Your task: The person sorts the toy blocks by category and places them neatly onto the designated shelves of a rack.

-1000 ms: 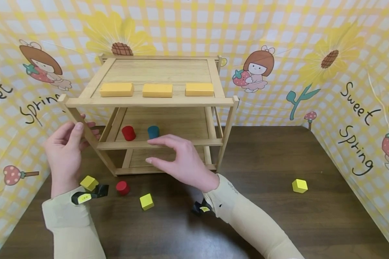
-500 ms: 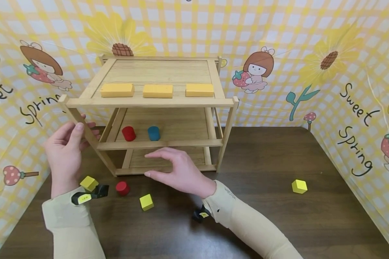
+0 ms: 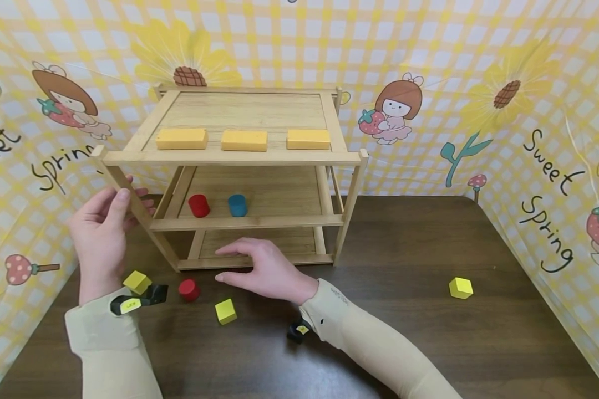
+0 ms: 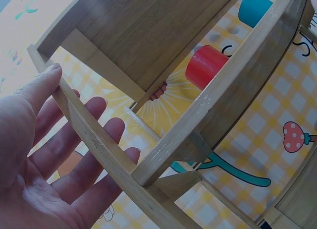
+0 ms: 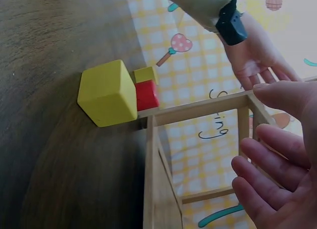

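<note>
A wooden rack [image 3: 239, 159] stands on the dark brown desk [image 3: 404, 244], with a checked yellow cloth [image 3: 299, 50] behind; on the desk before it are a loose red cylinder [image 3: 188, 290] and a middle yellow cube [image 3: 226, 311], the cube a little nearer the person; a left yellow cube [image 3: 137, 282] is partly covered by the black wrist camera [image 3: 155, 293], and a far yellow cube [image 3: 461, 288] sits well apart on the right.

The top shelf [image 3: 249, 110] bears three yellow blocks [image 3: 244, 141] in a row along its front; the middle shelf [image 3: 279, 185] holds a red cylinder on the left and a blue cylinder [image 3: 237, 205] beside it, just behind the front rail.

The left hand [image 3: 102, 221] has its grip on the rack's front left post, thumb on one side and fingers behind; the right hand [image 3: 267, 271] has a slack grip with nothing in it, thumb and forefinger apart, in front of the bottom shelf [image 3: 294, 241] and hiding part of its rail.

The left wrist view shows fingertips reaching past the post, largely hidden from the head camera; the right wrist view shows the right palm, with the loose red cylinder partly behind the middle yellow cube.
</note>
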`<state>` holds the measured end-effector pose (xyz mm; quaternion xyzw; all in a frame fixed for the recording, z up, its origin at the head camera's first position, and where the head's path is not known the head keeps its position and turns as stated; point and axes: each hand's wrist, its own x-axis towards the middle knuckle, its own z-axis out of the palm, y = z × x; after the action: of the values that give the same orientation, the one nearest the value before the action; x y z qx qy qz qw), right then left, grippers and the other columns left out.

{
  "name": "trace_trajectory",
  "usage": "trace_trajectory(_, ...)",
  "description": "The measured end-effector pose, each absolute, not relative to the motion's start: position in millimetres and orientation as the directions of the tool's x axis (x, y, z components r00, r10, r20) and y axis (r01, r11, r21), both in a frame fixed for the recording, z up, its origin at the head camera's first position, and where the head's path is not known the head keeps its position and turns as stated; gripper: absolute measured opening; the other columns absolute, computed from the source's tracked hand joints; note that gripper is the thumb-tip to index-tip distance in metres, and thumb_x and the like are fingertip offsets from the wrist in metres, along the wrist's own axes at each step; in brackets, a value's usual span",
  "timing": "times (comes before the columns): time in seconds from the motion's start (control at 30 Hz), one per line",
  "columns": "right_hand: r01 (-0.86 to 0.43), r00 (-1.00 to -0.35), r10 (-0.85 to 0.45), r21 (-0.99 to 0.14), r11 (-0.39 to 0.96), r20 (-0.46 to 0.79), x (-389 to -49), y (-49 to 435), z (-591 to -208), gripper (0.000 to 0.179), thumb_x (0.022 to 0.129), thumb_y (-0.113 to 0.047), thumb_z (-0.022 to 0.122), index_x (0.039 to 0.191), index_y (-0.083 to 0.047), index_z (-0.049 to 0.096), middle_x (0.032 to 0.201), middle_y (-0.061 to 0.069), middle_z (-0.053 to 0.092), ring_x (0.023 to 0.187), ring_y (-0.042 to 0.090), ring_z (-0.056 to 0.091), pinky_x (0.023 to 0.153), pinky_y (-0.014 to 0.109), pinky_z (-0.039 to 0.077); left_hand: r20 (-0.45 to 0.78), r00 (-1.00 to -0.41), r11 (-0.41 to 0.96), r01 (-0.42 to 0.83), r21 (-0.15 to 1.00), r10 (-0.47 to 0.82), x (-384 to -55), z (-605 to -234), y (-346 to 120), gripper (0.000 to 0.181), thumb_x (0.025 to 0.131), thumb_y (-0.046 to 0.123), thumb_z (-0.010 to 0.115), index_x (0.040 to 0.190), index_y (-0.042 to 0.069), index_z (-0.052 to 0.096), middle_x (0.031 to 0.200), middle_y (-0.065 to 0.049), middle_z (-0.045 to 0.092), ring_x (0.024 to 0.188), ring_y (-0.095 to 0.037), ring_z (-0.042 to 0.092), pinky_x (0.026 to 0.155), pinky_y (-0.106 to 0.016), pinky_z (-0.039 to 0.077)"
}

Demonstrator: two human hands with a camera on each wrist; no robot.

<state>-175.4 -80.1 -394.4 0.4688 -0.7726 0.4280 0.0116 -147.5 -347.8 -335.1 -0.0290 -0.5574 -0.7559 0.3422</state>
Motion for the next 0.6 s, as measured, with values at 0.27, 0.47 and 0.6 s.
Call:
trace_trajectory(0.27,-0.738,-0.54,-0.768,-0.633,0.234,0.346,-177.6,-96.9,-396.8,0.045,0.093,-0.037,0.077,0.131,-0.013,0.069,0.125,-0.006,0.068,0.114,0.003,0.059,0.097,0.01,0.038,0.431,-0.764,-0.152,0.556,0.817,-0.481,-147.7,-334.6,-347.5,0.039,0.096,0.007,0.071,0.114,-0.026,0.059,0.1,-0.022,0.074,0.074,-0.026,0.074,0.071,-0.031,0.062)
trace_trajectory(0.47,-0.754,-0.513,-0.814,-0.596,0.276,0.272,-180.2,-111.4,-395.8,0.048,0.092,-0.038,0.078,0.133,-0.014,0.068,0.125,-0.007,0.068,0.112,0.001,0.059,0.095,0.009,0.039,0.426,-0.768,-0.168,0.556,0.814,-0.479,-147.7,-335.1,-348.2,0.038,0.096,0.006,0.071,0.116,-0.025,0.06,0.101,-0.022,0.074,0.075,-0.026,0.074,0.071,-0.032,0.062)
trace_trajectory(0.6,-0.761,-0.499,-0.839,-0.573,0.304,0.217,-181.7,-120.1,-393.7,0.05,0.092,-0.04,0.078,0.134,-0.015,0.067,0.127,-0.008,0.067,0.112,0.0,0.059,0.095,0.009,0.038,0.424,-0.768,-0.16,0.552,0.818,-0.481,-148.6,-335.3,-348.4,0.037,0.096,0.006,0.071,0.114,-0.024,0.061,0.102,-0.023,0.074,0.075,-0.026,0.074,0.071,-0.032,0.062)
